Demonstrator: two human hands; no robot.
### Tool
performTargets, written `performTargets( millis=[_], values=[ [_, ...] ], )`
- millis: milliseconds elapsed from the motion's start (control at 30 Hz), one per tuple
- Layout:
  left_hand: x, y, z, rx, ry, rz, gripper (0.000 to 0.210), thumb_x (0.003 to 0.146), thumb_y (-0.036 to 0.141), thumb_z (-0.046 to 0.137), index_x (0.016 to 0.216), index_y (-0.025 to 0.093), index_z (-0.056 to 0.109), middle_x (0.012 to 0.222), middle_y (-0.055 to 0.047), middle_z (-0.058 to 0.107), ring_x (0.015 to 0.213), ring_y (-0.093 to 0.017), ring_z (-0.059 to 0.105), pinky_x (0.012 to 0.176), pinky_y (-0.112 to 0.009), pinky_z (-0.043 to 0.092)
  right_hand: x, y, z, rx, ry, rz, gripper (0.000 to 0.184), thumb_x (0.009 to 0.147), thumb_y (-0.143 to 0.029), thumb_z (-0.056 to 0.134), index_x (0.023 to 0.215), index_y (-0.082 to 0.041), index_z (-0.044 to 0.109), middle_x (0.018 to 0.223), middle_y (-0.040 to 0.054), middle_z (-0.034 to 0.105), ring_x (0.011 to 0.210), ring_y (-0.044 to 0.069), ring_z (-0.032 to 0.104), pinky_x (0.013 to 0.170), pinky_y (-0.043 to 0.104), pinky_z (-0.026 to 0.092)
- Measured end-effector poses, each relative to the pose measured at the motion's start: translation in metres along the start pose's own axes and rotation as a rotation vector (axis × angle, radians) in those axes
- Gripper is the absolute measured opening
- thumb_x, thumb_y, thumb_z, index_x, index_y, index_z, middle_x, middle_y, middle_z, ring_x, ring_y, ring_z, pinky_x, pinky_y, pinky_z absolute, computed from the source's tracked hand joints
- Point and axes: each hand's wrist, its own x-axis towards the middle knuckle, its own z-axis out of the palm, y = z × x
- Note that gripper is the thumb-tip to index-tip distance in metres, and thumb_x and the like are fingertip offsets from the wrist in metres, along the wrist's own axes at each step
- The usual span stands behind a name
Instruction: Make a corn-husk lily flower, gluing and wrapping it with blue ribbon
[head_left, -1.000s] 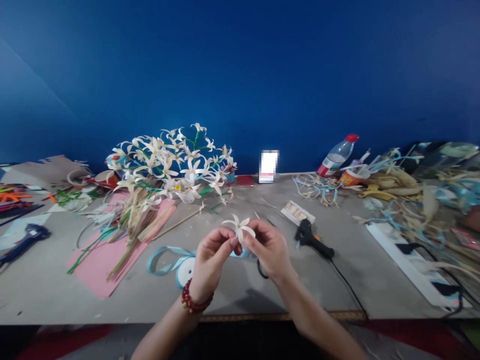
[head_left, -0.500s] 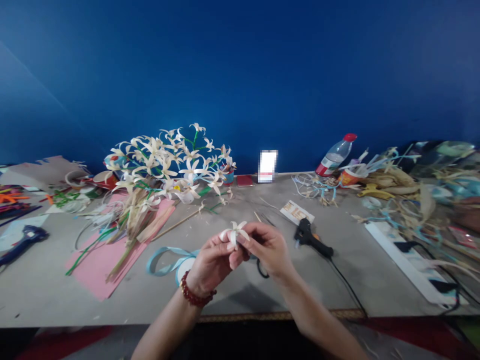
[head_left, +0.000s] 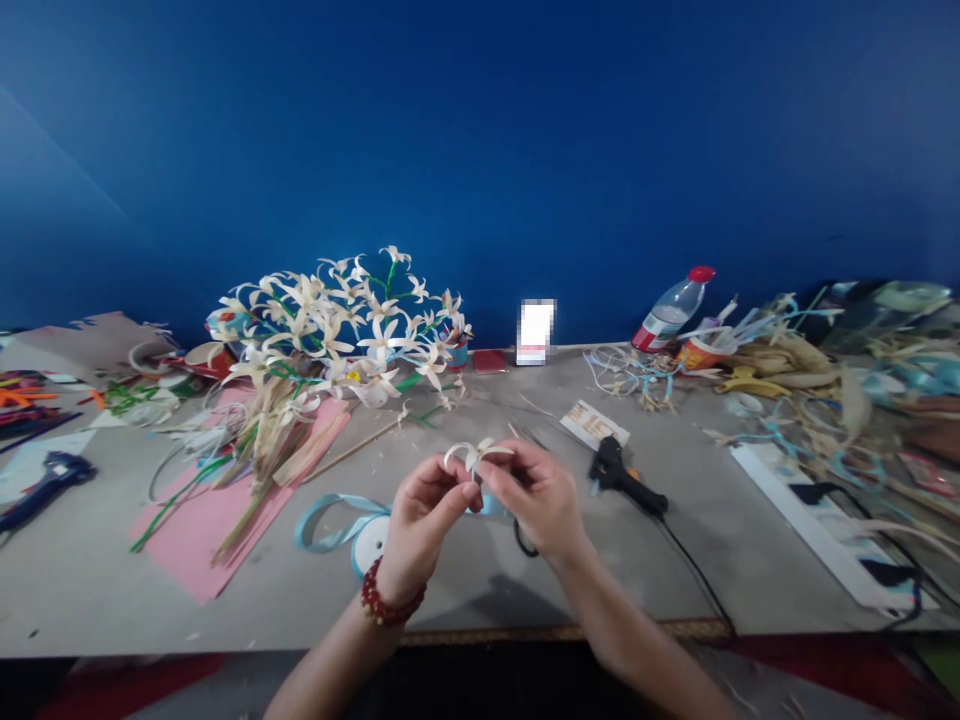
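A small white artificial flower (head_left: 477,456) with curled petals is held between both hands above the middle of the table. My left hand (head_left: 433,510), with a red bead bracelet at the wrist, pinches it low down, near the base. My right hand (head_left: 534,495) has its thumb and fingers closed on the petals from the other side. The flower's base is partly hidden by the fingertips. Behind the left wrist lies a ribbon spool (head_left: 367,545) with light blue ribbon (head_left: 319,535) looping off it. A black ring-shaped handle (head_left: 525,540) shows in part beside the right hand.
A bunch of white flowers (head_left: 330,320) stands at the back left, near pink paper (head_left: 180,540) with dry husks. To the right are a black glue gun (head_left: 626,478) with its cord, a power strip (head_left: 810,530), a tilted bottle (head_left: 671,312) and heaped craft scraps. Another glue gun (head_left: 49,485) lies far left.
The flower has turned from facing me to facing more upward. My left hand has shifted its hold lower, and more of the ribbon spool is uncovered.
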Motion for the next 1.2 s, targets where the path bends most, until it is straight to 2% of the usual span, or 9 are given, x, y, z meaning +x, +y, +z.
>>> performTargets(
  millis=[100,267,400,567,800,900,967,1100,1200],
  values=[
    [0.0,0.0,0.0,0.003,0.019,0.003,0.011,0.082,0.024,0.074,0.079,0.017,0.066,0.068,0.0,0.062,0.065,-0.013,0.055,0.068,-0.027,0.042,0.0,-0.001,0.001,0.033,-0.042,0.035,0.01,0.083,-0.028,0.069,0.078,-0.02,0.069,0.062,-0.0018,0.066,0.055,0.013,0.06,0.055,0.024,0.049],
    [0.002,0.004,0.004,-0.176,-0.014,-0.09,0.012,0.08,0.024,0.075,0.077,0.017,0.066,0.062,0.002,0.06,0.06,-0.011,0.052,0.065,-0.025,0.039,-0.001,-0.002,0.001,0.12,-0.129,0.1,0.016,0.085,-0.034,0.069,0.079,-0.019,0.068,0.053,-0.0023,0.064,0.048,0.012,0.057,0.047,0.022,0.044],
    [0.003,0.006,0.004,-0.257,-0.075,-0.18,0.013,0.08,0.024,0.075,0.077,0.015,0.066,0.055,0.002,0.06,0.056,-0.011,0.051,0.064,-0.023,0.037,-0.001,-0.006,0.0,0.125,-0.096,0.127,0.021,0.081,-0.037,0.072,0.077,-0.018,0.067,0.05,-0.0026,0.062,0.044,0.011,0.056,0.044,0.02,0.043],
    [0.006,0.006,0.003,-0.336,-0.143,-0.224,0.014,0.079,0.025,0.074,0.073,0.015,0.065,0.052,0.001,0.059,0.057,-0.012,0.05,0.068,-0.026,0.039,0.001,-0.007,0.002,0.144,-0.104,0.156,0.028,0.079,-0.043,0.073,0.071,-0.018,0.064,0.051,-0.0014,0.063,0.042,0.011,0.056,0.042,0.02,0.045],
    [0.01,0.003,0.0,-0.408,-0.308,-0.332,0.028,0.077,0.03,0.074,0.058,0.014,0.06,0.048,0.002,0.049,0.054,-0.012,0.045,0.07,-0.029,0.038,0.001,-0.003,-0.002,0.148,-0.139,0.172,0.025,0.077,-0.04,0.077,0.073,-0.017,0.067,0.052,-0.0037,0.057,0.043,0.008,0.049,0.041,0.018,0.04],
    [0.01,0.001,0.0,-0.429,-0.347,-0.365,0.031,0.076,0.033,0.075,0.058,0.015,0.058,0.047,0.004,0.045,0.051,-0.01,0.042,0.071,-0.029,0.039,0.0,-0.005,-0.003,0.139,-0.152,0.186,0.025,0.079,-0.04,0.075,0.074,-0.017,0.066,0.05,-0.0048,0.054,0.041,0.007,0.047,0.039,0.018,0.039],
    [0.009,-0.001,0.001,-0.398,-0.298,-0.329,0.027,0.078,0.033,0.075,0.065,0.015,0.06,0.049,0.004,0.047,0.052,-0.01,0.044,0.069,-0.028,0.039,0.001,-0.006,-0.003,0.142,-0.131,0.175,0.024,0.08,-0.04,0.073,0.075,-0.017,0.066,0.05,-0.0045,0.056,0.041,0.008,0.049,0.039,0.018,0.041],
    [0.004,-0.006,0.001,-0.113,-0.069,-0.051,0.012,0.084,0.027,0.072,0.082,0.017,0.066,0.066,0.001,0.062,0.064,-0.012,0.054,0.068,-0.025,0.04,0.002,-0.006,-0.001,0.083,-0.068,0.071,0.018,0.083,-0.034,0.069,0.075,-0.018,0.068,0.054,-0.0024,0.062,0.047,0.01,0.056,0.047,0.02,0.047],
    [0.0,-0.008,0.0,0.083,0.023,0.067,0.006,0.086,0.023,0.07,0.084,0.018,0.068,0.071,0.0,0.066,0.068,-0.013,0.057,0.07,-0.026,0.042,0.001,-0.004,-0.001,0.015,-0.032,0.04,0.016,0.085,-0.031,0.068,0.076,-0.018,0.069,0.057,-0.0017,0.064,0.05,0.01,0.057,0.049,0.02,0.047]
  ],
)
